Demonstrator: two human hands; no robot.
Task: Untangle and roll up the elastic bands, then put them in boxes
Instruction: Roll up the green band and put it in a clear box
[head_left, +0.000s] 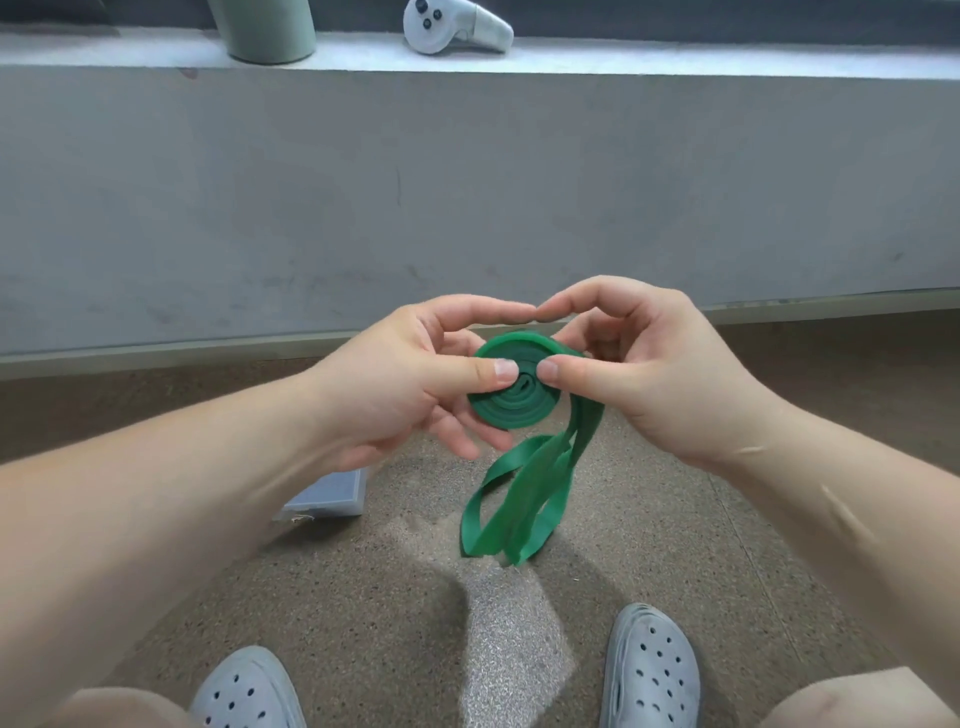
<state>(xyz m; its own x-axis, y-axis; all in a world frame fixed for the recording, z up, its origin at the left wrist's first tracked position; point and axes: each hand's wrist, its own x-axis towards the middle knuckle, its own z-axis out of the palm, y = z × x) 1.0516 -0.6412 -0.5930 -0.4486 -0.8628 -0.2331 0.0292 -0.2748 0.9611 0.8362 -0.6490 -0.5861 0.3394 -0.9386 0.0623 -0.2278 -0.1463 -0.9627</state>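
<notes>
I'm looking down at both hands, dead centre of my view. The green elastic band (521, 402) is there between them, most of it wound into a flat spiral disc held off the floor. My left hand (415, 379) pinches the disc from its 9 o'clock side, with the thumb flat on the near face and the other fingers curled behind. My right hand (644, 374) pinches from the 3 o'clock side the same way, thumb on the face and fingers tucked round the back rim. The two thumb tips sit just beside each other over the middle of the spiral. The two index fingertips meet above the disc at 12 o'clock.

The unrolled part of the band leaves the disc at about 4 o'clock and hangs toward 6 o'clock in loose, twisted loops. I can't tell whether the lowest folds reach the speckled floor (395, 587).

At 8 o'clock from the disc, a grey plastic box (332, 496) lies on the floor, partly hidden behind my left forearm. Grey clogs show at the bottom edge, the left clog (249, 691) at 7 o'clock and the right clog (652, 670) at 5 o'clock.

A concrete wall (467, 182) fills the upper half of the view. On its ledge (675, 60), a white VR controller (457, 26) lies at 12 o'clock and a pale green cup (270, 31) stands at 11 o'clock.
</notes>
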